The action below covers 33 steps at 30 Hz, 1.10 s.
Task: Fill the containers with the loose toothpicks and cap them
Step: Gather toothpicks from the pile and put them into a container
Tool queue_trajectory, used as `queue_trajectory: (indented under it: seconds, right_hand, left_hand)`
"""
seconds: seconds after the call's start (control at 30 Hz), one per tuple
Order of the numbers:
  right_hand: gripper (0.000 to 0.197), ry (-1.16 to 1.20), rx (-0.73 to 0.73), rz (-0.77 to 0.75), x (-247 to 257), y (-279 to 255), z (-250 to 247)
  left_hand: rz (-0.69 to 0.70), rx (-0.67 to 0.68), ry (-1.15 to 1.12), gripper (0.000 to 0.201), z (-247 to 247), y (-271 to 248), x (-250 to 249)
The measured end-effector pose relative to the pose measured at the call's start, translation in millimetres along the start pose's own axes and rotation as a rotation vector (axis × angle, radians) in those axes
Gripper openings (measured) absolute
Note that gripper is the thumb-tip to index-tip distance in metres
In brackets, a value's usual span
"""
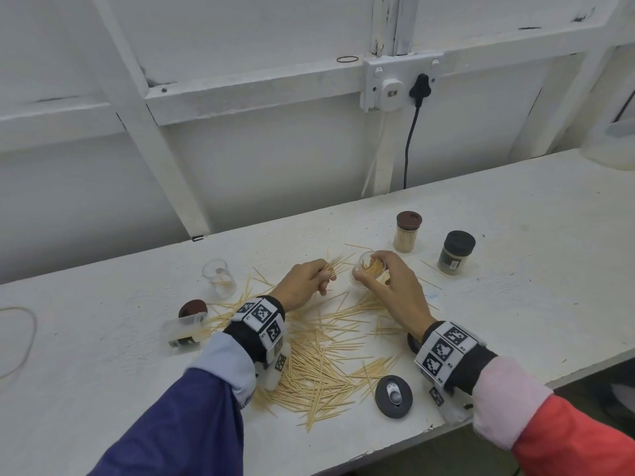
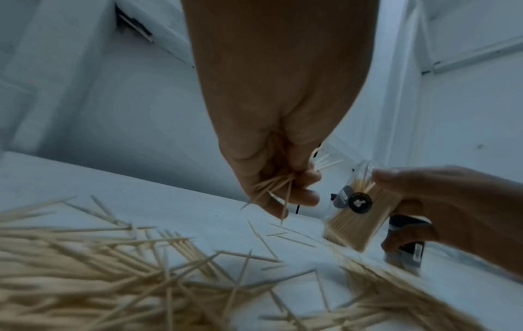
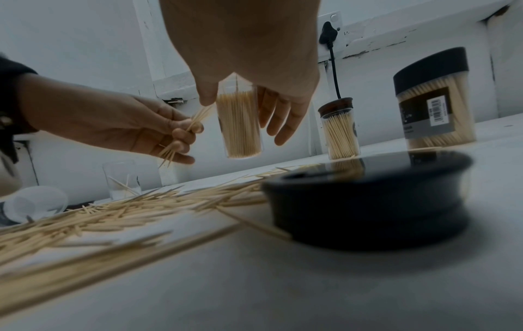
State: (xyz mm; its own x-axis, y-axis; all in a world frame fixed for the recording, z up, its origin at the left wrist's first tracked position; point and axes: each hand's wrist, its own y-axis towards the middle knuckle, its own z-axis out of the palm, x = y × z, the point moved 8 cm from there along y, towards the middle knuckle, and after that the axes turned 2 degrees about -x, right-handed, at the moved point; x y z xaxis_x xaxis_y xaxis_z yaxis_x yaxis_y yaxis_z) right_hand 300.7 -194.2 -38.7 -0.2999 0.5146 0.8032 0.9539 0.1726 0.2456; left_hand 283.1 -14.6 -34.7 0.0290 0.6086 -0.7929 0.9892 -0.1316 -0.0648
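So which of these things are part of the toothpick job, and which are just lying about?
Job: loose toothpicks, bunch in left hand, open container in right hand, empty containers, black lid, brown lid, capped jars.

Lying about: rubber band, plug, socket.

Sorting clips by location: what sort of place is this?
Probably a plain workshop or utility room: a rough white-painted bench, a bare framed white wall, and a surface-mounted socket with plugs.

I see pale matt wooden toothpicks (image 1: pixel 319 359) on a rough white-painted bench (image 1: pixel 515 269), clear glossy plastic jars (image 1: pixel 220 278), and a smooth, shiny black plastic cap (image 3: pixel 368 201).
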Motion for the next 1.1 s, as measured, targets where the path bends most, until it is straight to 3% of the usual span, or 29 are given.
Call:
queue_trajectory:
  seconds: [0.1,0.27,0.7,1.1]
  right_hand:
    - [0.049,0.001,0.016,-0.004,0.3,-0.8,1.4]
    - [0.05,-0.023,0.077,-0.013,-2.0,-0.5,6.7]
    - [0.054,-0.027,0.172,-0.039,-1.3,-1.9,18.5]
    - [0.066,-0.067,0.124,-0.093,8.1,-3.6,14.6]
  left_hand:
    - [-0.002,-0.111,-0.159,0.025,-11.5,2.7,1.1]
    - [0.059,-0.181,-0.447,0.024,-16.9,5.4,-17.3]
    - [0.167,-0.282,-0.711,0.012,2.5,15.9,-61.4]
    - [0.227,-0.355,-0.536,0.01,13.4,11.4,-50.4]
